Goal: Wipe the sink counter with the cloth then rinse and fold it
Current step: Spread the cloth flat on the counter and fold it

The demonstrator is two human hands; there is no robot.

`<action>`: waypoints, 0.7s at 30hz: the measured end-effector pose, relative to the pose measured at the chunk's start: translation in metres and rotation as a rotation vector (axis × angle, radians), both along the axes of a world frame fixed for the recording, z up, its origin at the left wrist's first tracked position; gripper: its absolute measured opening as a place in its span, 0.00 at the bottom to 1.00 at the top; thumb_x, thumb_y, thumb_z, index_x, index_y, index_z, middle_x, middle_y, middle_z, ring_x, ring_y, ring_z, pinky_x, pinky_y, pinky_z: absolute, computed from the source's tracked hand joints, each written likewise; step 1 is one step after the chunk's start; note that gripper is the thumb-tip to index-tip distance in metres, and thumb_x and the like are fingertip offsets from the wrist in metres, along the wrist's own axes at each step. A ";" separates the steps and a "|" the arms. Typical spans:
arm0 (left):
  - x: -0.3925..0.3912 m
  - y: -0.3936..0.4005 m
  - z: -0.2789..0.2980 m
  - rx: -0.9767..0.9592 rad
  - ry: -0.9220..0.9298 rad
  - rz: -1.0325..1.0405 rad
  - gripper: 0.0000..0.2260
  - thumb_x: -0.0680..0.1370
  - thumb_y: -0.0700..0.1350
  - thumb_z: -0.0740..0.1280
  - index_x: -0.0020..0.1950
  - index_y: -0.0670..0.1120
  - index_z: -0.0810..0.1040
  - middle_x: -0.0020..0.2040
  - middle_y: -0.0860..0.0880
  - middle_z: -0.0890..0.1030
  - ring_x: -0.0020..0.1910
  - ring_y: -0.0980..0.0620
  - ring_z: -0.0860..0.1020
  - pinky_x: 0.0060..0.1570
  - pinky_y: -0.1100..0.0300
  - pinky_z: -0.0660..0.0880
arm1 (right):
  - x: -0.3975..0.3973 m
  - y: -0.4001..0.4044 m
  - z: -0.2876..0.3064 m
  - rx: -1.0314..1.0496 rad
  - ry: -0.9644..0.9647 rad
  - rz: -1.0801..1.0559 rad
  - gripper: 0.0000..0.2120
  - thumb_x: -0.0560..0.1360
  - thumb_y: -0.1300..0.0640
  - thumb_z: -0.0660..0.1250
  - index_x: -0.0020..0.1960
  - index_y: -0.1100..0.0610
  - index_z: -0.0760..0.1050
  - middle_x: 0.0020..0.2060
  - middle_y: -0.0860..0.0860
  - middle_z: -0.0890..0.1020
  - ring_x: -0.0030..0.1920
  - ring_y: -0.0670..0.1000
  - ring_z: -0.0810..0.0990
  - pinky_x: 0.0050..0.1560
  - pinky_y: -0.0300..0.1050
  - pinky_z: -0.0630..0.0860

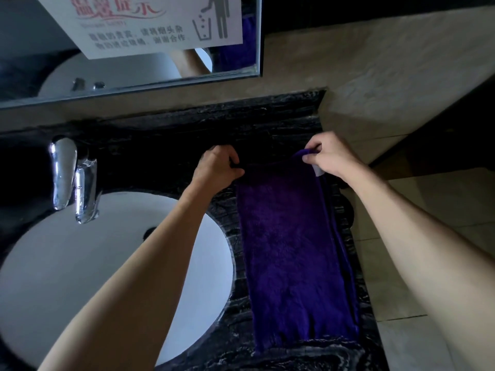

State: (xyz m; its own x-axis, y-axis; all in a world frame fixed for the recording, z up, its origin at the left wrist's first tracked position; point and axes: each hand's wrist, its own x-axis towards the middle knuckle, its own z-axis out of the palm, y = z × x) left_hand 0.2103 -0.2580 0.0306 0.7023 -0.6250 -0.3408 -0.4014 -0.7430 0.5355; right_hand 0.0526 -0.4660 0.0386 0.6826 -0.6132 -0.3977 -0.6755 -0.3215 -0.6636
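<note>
The purple cloth (292, 253) lies flat and lengthwise on the dark surface (281, 121), just right of the white sink (80, 263), spread out so that it can be folded squarely. My left hand (218, 167) pinches its far left corner and my right hand (328, 156) pinches the far right corner, lifted slightly off the surface. I judge that the fold is in hand, both corners being held to keep the far edge straight when it is brought toward me.
</note>
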 end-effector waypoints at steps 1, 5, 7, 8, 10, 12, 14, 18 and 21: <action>-0.001 0.000 -0.001 0.002 -0.017 -0.017 0.09 0.72 0.44 0.78 0.45 0.51 0.78 0.46 0.47 0.80 0.51 0.43 0.81 0.51 0.50 0.78 | 0.000 0.000 0.000 -0.004 -0.008 0.008 0.06 0.75 0.65 0.73 0.52 0.65 0.81 0.42 0.59 0.80 0.43 0.54 0.77 0.39 0.43 0.70; 0.001 -0.002 -0.002 -0.007 -0.031 0.008 0.05 0.75 0.43 0.75 0.45 0.49 0.79 0.47 0.45 0.81 0.51 0.42 0.81 0.51 0.50 0.78 | -0.002 -0.004 -0.002 0.000 -0.012 0.013 0.06 0.75 0.65 0.73 0.51 0.65 0.81 0.40 0.57 0.80 0.42 0.53 0.77 0.38 0.42 0.70; 0.005 -0.004 -0.002 -0.031 -0.056 0.067 0.04 0.77 0.42 0.73 0.47 0.46 0.80 0.50 0.42 0.81 0.51 0.41 0.80 0.51 0.49 0.78 | 0.000 -0.005 -0.003 -0.006 -0.032 -0.015 0.05 0.75 0.66 0.73 0.50 0.65 0.80 0.36 0.54 0.77 0.40 0.52 0.76 0.35 0.39 0.69; 0.006 -0.006 0.000 -0.054 -0.075 0.093 0.03 0.77 0.42 0.72 0.48 0.46 0.79 0.50 0.42 0.80 0.50 0.40 0.80 0.50 0.49 0.77 | 0.002 -0.004 -0.003 -0.005 -0.061 -0.047 0.05 0.75 0.67 0.73 0.50 0.65 0.80 0.34 0.52 0.76 0.38 0.51 0.74 0.34 0.38 0.69; 0.009 -0.008 0.004 -0.129 -0.103 0.127 0.05 0.78 0.39 0.71 0.46 0.45 0.76 0.46 0.42 0.79 0.48 0.39 0.81 0.46 0.49 0.77 | 0.006 -0.005 -0.002 0.034 -0.141 -0.109 0.04 0.75 0.68 0.73 0.47 0.63 0.79 0.35 0.53 0.75 0.38 0.50 0.73 0.35 0.40 0.70; 0.009 -0.005 0.010 -0.234 -0.102 0.141 0.06 0.77 0.35 0.70 0.44 0.44 0.75 0.41 0.42 0.78 0.43 0.37 0.81 0.42 0.45 0.81 | 0.006 -0.007 0.004 0.075 -0.206 -0.119 0.10 0.75 0.69 0.72 0.40 0.57 0.76 0.35 0.54 0.76 0.39 0.51 0.75 0.38 0.42 0.71; 0.005 0.003 0.021 -0.350 -0.080 0.141 0.06 0.76 0.33 0.70 0.47 0.41 0.77 0.39 0.41 0.79 0.37 0.43 0.81 0.37 0.43 0.83 | -0.002 -0.007 0.016 0.116 -0.255 -0.103 0.14 0.74 0.70 0.72 0.39 0.54 0.74 0.34 0.53 0.77 0.35 0.48 0.76 0.37 0.38 0.72; -0.023 0.032 0.052 -0.477 -0.067 0.102 0.08 0.77 0.34 0.72 0.55 0.40 0.83 0.42 0.44 0.84 0.34 0.55 0.82 0.36 0.60 0.83 | -0.043 0.005 0.052 0.209 -0.383 -0.053 0.12 0.73 0.72 0.71 0.41 0.57 0.77 0.35 0.56 0.81 0.31 0.41 0.80 0.39 0.32 0.75; -0.055 0.064 0.071 -0.526 -0.127 0.023 0.05 0.76 0.35 0.73 0.51 0.41 0.85 0.39 0.49 0.84 0.33 0.54 0.83 0.38 0.59 0.82 | -0.084 0.025 0.068 0.226 -0.415 -0.018 0.10 0.71 0.70 0.74 0.43 0.56 0.80 0.39 0.58 0.84 0.39 0.47 0.82 0.46 0.39 0.77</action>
State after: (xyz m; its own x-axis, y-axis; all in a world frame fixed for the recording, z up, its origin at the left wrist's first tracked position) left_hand 0.1552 -0.1944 0.1015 0.7330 -0.6724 0.1027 -0.4741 -0.3968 0.7860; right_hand -0.0317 -0.4415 0.1063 0.8020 -0.5562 -0.2179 -0.3422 -0.1288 -0.9308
